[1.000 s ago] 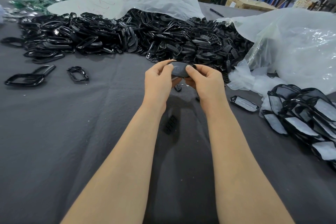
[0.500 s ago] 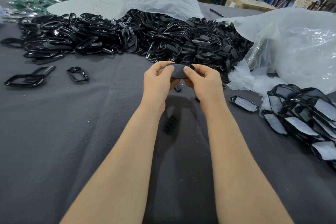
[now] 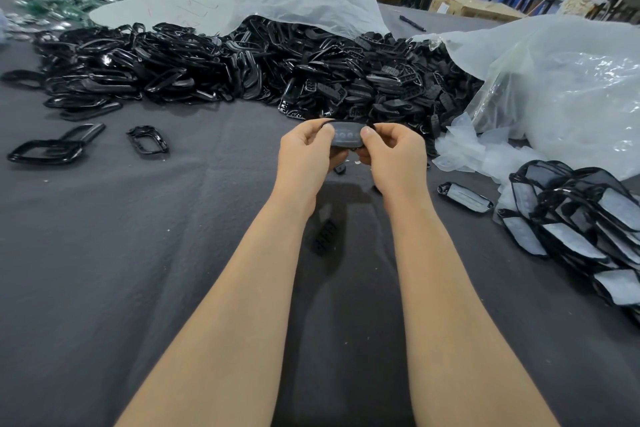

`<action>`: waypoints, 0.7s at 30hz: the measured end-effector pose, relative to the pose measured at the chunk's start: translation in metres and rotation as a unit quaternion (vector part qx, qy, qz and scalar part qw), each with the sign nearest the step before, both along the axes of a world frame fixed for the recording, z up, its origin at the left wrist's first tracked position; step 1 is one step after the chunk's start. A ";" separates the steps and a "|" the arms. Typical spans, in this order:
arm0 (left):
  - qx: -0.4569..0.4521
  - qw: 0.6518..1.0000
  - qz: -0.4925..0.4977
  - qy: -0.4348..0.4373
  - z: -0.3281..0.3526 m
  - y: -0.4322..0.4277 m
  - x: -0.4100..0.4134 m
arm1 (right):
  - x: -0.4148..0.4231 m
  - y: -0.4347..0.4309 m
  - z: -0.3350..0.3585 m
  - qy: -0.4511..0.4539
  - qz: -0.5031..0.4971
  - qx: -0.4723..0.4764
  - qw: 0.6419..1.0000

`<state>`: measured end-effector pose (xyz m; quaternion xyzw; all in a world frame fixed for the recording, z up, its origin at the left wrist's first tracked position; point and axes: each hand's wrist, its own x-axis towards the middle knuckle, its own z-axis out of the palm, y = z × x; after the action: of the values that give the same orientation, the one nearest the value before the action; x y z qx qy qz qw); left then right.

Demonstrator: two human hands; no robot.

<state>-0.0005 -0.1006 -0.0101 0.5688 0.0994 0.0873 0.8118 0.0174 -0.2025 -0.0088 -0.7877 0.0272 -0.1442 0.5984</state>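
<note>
Small black keypad piece (image 3: 346, 138) hangs at frame centre, its ends pinched in the grip of the left hand (image 3: 306, 158) and right hand (image 3: 394, 159), above open grey tabletop (image 3: 138, 253), near the black parts heap's (image 3: 242, 69) lower edge.

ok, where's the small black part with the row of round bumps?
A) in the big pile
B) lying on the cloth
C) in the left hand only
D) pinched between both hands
D: the left hand and the right hand each pinch one end of the part, holding it up off the cloth.
</note>
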 end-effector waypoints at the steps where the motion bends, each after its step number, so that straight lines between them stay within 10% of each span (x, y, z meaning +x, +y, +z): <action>1: 0.016 1.000 -0.007 -0.008 0.000 0.000 -0.001 | 0.000 -0.001 0.000 0.002 -0.002 0.004 1.000; 21: 0.075 0.997 -0.011 -0.025 -0.004 0.000 0.002 | -0.002 -0.003 0.003 0.021 0.035 0.074 0.996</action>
<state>0.0014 -0.1003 -0.0137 0.6271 0.0660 0.0993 0.7697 0.0151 -0.2051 -0.0059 -0.7448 0.0227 -0.1039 0.6588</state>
